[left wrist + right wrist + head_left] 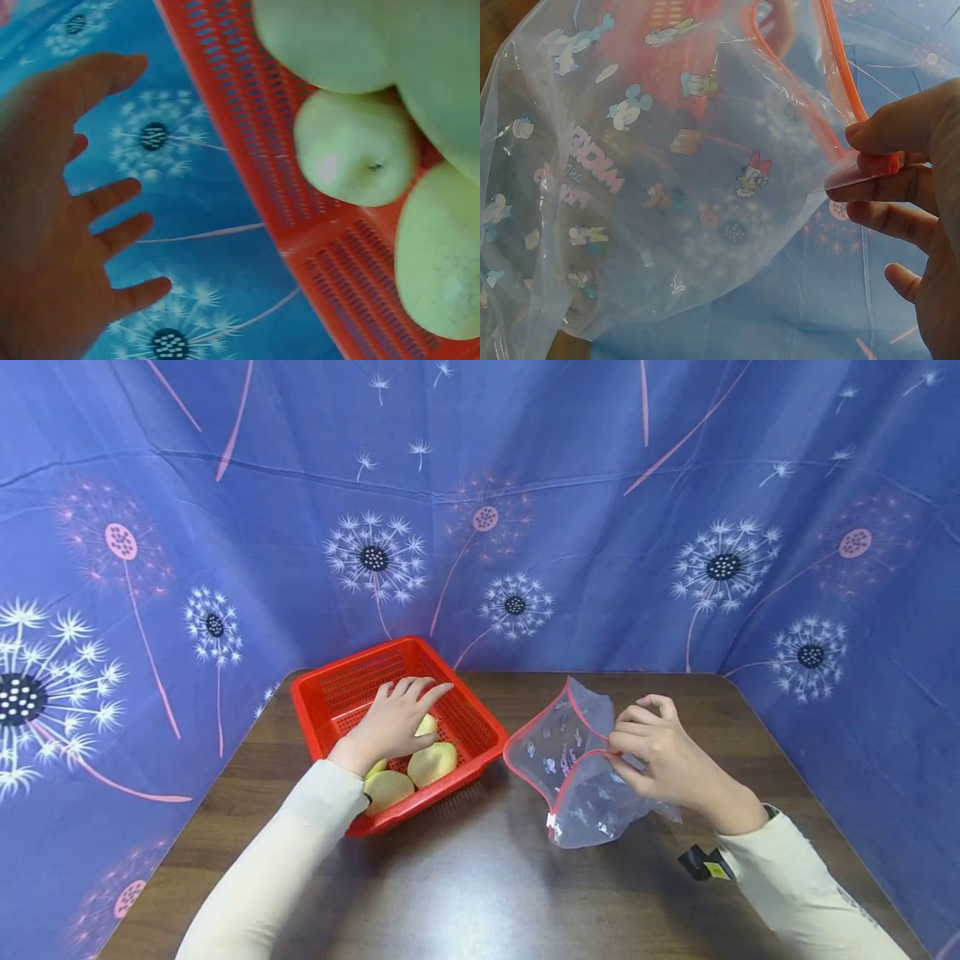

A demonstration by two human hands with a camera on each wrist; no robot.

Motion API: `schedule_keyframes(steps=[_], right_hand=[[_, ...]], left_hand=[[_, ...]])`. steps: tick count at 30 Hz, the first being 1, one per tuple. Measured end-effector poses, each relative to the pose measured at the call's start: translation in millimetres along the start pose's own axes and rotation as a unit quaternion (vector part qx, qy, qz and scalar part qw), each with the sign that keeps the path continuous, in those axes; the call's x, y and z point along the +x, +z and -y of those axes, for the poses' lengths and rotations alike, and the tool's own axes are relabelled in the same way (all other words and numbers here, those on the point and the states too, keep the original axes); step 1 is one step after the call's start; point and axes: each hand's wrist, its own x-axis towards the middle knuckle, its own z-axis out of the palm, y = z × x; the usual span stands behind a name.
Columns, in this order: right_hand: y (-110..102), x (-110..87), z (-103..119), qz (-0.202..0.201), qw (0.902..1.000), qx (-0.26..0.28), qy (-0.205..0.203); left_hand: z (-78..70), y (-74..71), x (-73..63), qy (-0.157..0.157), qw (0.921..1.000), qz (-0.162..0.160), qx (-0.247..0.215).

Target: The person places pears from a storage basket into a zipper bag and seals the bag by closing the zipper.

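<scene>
My left hand [395, 720] hovers over a red plastic basket [480, 732], fingers spread and nothing in its grasp. Inside the basket lie several pale yellow-green fruits, including a large rounded one [432, 764] and a smaller one [358, 148] with a dark stem dimple. In the left wrist view the spread fingers [124, 238] are beside the basket wall. My right hand [660, 752] pinches the red-edged rim of a clear zip bag [667, 187] printed with cartoon characters. The bag's mouth gapes toward the basket, and a white slider [551, 820] sits at its near corner.
Everything stands on a brown wooden table [450, 902]. A blue curtain [600, 527] with dandelion prints hangs behind it and along the sides. Close to the right sleeve is a small black item [695, 863] with a yellow label.
</scene>
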Motion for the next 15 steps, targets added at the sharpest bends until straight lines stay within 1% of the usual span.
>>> schedule_keyframes(steps=[2, 4, 8, 12, 15], right_hand=[[-1, 0.4, 0, 0.004, 1.0, -0.001, 0.001], [-2, 0.6, 0, 0.005, 1.0, -0.003, 0.0], [-3, 0.1, 0, 0.006, 1.0, -0.003, -0.003], [-4, -1.6, 1, 0.009, 1.0, -0.001, -0.002], [-5, -3.2, 2, 0.014, 0.9999, 0.0, -0.001]], left_hand=[[4.6, 4.2, 1.8, -0.02, 0.9991, 0.037, -0.001], [8.2, 8.0, 3.9, -0.035, 0.9965, 0.076, 0.0], [14.7, 15.1, 8.6, -0.05, 0.9894, 0.136, 0.01], [21.6, 22.9, 12.9, -0.055, 0.9818, 0.181, 0.017], [26.1, 30.0, 15.2, -0.047, 0.9784, 0.2, 0.02]])
